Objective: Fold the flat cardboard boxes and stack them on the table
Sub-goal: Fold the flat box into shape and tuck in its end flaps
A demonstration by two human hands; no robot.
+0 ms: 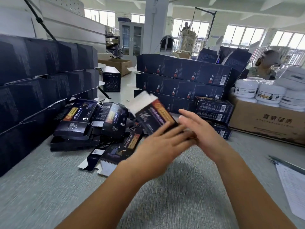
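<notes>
The left hand (158,146) and right hand (203,134) are pressing the near end of a dark box (153,116) between straight, slightly spread fingers (171,131), all blurred. The box is tilting up and to the left above the counter (49,187), over a heap of flat boxes (92,123), with its white flap standing open.

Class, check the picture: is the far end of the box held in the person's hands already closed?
No: the box shows white inner flaps standing open at its far end.
</notes>
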